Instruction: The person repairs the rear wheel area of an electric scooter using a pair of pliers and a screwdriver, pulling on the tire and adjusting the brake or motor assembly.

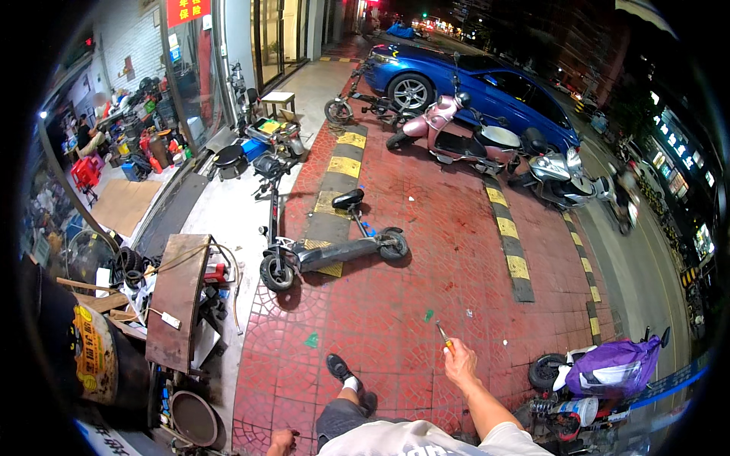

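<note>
In my right hand (461, 363), held out ahead of me over the red paving, is a screwdriver (441, 331) with a yellow-orange handle and a thin metal shaft pointing away from me. Fingers wrap round the handle. My left hand (282, 442) hangs low at the bottom edge, partly cut off; its fingers look curled, and whatever may be in them is hidden. Farther ahead and to the left, apart from both hands, a black electric scooter (334, 253) stands with its handlebar post (274, 209) upright and a seat (348, 199) on a second post.
A wooden-topped bench (176, 304) with clutter beside it stands on the left, near a round basin (194, 418). Yellow-black curb ramps (508, 235) cross the paving. Motor scooters (464, 144) and a blue car (471, 83) stand beyond. A purple-covered scooter (614, 371) is at right.
</note>
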### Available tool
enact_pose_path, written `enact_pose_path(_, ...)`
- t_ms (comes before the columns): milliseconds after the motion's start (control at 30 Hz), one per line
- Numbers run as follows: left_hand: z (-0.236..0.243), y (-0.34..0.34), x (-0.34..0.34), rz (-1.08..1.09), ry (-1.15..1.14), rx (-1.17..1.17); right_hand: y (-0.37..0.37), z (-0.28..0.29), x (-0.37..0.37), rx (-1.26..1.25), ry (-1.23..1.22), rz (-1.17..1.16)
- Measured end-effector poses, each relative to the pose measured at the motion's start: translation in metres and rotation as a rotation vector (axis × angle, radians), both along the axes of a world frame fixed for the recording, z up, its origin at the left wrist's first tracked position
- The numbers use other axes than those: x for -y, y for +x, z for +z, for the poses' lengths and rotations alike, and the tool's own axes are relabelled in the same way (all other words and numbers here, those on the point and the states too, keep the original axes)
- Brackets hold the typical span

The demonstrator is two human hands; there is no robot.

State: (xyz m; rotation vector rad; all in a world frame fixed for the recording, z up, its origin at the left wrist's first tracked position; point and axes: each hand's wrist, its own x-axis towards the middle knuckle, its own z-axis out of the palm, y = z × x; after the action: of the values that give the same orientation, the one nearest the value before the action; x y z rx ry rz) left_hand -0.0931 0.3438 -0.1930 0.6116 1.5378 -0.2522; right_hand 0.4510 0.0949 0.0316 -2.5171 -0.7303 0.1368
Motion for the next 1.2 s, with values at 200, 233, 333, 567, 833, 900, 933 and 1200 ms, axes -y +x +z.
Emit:
enact_pose_path(200,-0.005,-0.002,0.009,-0.076,0.092,-0.019,-0.005,0.012,-0.012,-0.029,0.014,0.009)
enact_pose_path(233,-0.008,-0.004,0.009,-0.179,0.142,-0.002,-0.004,0.010,-0.012,-0.034,0.012,0.015)
enact_pose_path(333,-0.012,-0.012,0.008,-0.340,0.207,0.009,-0.005,0.015,-0.017,-0.041,0.044,0.047)
enact_pose_path(567,-0.016,-0.017,0.004,-0.242,-0.020,0.018,0.005,0.027,-0.036,0.049,0.165,0.137)
enact_pose_path(833,0.014,0.009,0.000,-0.122,0.030,-0.057,0.018,0.075,-0.056,0.138,0.222,0.238)
enact_pose_path(900,0.020,0.013,0.000,-0.098,0.025,-0.078,0.019,0.082,-0.061,0.156,0.250,0.261)
enact_pose_path(933,0.022,0.013,0.001,-0.111,0.035,-0.089,0.018,0.087,-0.061,0.157,0.260,0.267)
enact_pose_path(1200,0.026,0.015,0.006,-0.111,0.066,-0.093,0.013,0.103,-0.064,0.152,0.279,0.301)
